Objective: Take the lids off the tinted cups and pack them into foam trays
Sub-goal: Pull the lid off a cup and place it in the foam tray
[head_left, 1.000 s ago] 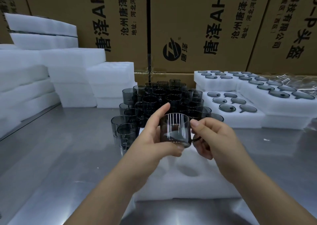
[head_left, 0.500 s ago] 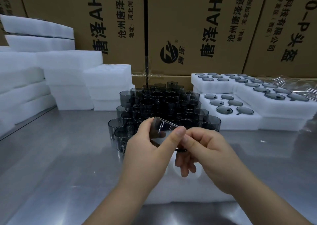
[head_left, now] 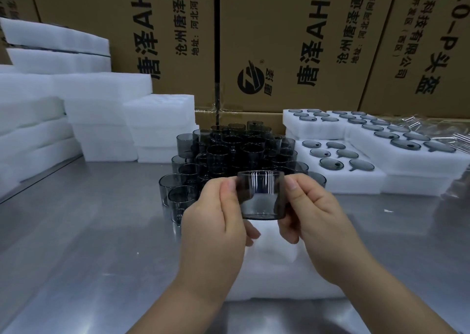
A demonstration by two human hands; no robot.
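One tinted cup [head_left: 260, 195] — smoky, translucent

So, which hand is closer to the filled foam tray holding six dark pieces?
Right. The right hand pinches the right side of the tinted cup, just left of and in front of the foam tray. The left hand grips the cup's left side, farther away.

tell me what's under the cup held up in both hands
A white foam tray lies on the steel table below the cup. The left hand and right hand cover part of it, so its pockets cannot be made out.
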